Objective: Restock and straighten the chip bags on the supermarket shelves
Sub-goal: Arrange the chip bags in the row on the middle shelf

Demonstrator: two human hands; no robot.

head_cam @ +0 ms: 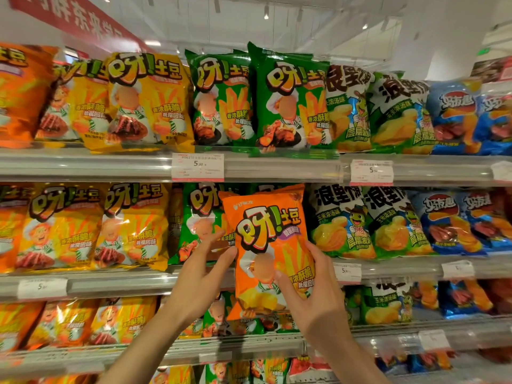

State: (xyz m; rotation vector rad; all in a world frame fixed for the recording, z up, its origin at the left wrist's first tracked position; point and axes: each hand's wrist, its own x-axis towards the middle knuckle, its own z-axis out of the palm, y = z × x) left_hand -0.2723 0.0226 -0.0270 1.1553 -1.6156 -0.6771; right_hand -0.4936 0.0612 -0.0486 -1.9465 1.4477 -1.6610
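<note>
An orange chip bag [266,231] stands upright in front of the middle shelf, over the green bags [199,217]. My right hand [313,297] grips its lower right side, thumb across the front. My left hand [205,270] is at the bag's left edge with its fingers spread and nearly straight, fingertips touching the edge. The bag's bottom hangs below the middle shelf rail [110,284].
Rows of yellow bags [133,225], green-white bags [340,223] and blue bags [443,223] fill the middle shelf. The top shelf [277,167] holds yellow, green and blue bags, one green bag [288,101] leaning forward. Price tags [197,167] hang on the rails.
</note>
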